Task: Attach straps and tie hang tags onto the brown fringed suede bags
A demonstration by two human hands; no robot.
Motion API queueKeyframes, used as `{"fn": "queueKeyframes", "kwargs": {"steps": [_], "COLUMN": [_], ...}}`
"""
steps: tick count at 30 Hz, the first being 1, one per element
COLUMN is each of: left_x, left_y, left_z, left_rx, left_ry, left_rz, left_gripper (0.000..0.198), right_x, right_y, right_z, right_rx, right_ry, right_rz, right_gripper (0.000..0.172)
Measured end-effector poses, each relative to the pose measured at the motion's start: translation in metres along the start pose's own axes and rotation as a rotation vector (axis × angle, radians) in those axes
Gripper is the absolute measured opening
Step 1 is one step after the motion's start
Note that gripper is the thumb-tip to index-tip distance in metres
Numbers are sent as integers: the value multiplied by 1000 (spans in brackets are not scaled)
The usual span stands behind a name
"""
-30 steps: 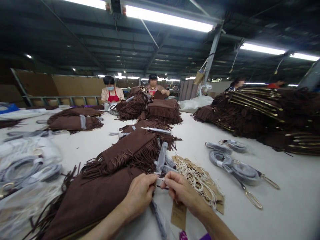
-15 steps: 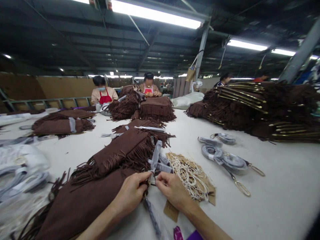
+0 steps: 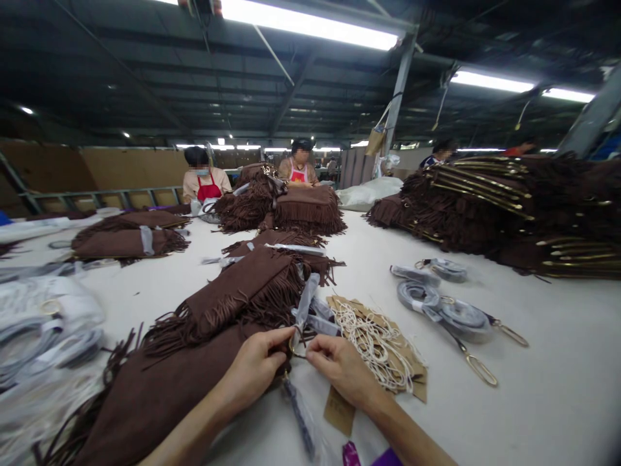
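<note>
The left hand (image 3: 255, 369) and right hand (image 3: 339, 370) meet fingertip to fingertip, both pinched shut on a small gold ring (image 3: 295, 349) between them. The ring sits at the corner of a brown fringed bag (image 3: 160, 395) on the white bench (image 3: 533, 401), with a pile of corded paper tags (image 3: 378, 343) just beside the right hand.

Long white worktable (image 3: 509, 414), strewn with brown fringed bags (image 3: 228, 298), a heap of paper tags with white strings (image 3: 378, 343) and wrapped straps with gold clasps (image 3: 451, 314). Far right, a tall stack of fringed bags (image 3: 509, 200); left edge blurred, probably more bagged straps (image 3: 43, 330).
</note>
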State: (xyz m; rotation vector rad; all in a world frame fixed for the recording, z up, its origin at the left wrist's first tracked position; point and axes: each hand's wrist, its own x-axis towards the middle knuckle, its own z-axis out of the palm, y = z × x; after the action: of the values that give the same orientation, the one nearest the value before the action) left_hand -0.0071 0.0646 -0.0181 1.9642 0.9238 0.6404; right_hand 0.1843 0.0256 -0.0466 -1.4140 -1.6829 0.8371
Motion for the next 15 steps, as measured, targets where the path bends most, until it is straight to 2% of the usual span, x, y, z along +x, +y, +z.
{"fn": "queueKeyframes", "kwargs": {"steps": [9, 15], "left_x": [4, 4], "left_y": [-10, -13], "left_z": [0, 2], "left_rx": [-89, -94], "left_ry": [28, 42], "left_rz": [-8, 20], "left_gripper": [59, 59], "right_x": [4, 8], "right_y": [7, -3], "right_z": [7, 17], "right_rx": [59, 27], "right_ry": [5, 22], "right_rz": [4, -23], "right_gripper": [17, 16]}}
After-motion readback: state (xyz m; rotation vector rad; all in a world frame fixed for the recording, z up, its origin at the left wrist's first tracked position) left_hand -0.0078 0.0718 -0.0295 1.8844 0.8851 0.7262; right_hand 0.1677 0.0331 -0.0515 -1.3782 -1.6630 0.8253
